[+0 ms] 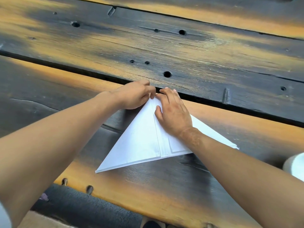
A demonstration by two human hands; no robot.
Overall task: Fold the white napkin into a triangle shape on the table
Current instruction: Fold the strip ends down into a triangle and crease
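Both forearms reach from the viewer across one dark plank table [197, 51] to one white napkin [144, 137], already a triangle with its long edge nearest the viewer. At the napkin's far apex, the left hand [133, 96] pinches the tip with curled fingers; the right hand [172, 112] presses flat, fingers relaxed. Judged step: aligning the corners. Next calls for smoothing creases toward the long edge.

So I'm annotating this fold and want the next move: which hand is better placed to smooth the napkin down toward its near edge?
Probably the right hand. It already lies flat on the white napkin beside the centre seam, while the left hand pinches the top corner and can anchor it.
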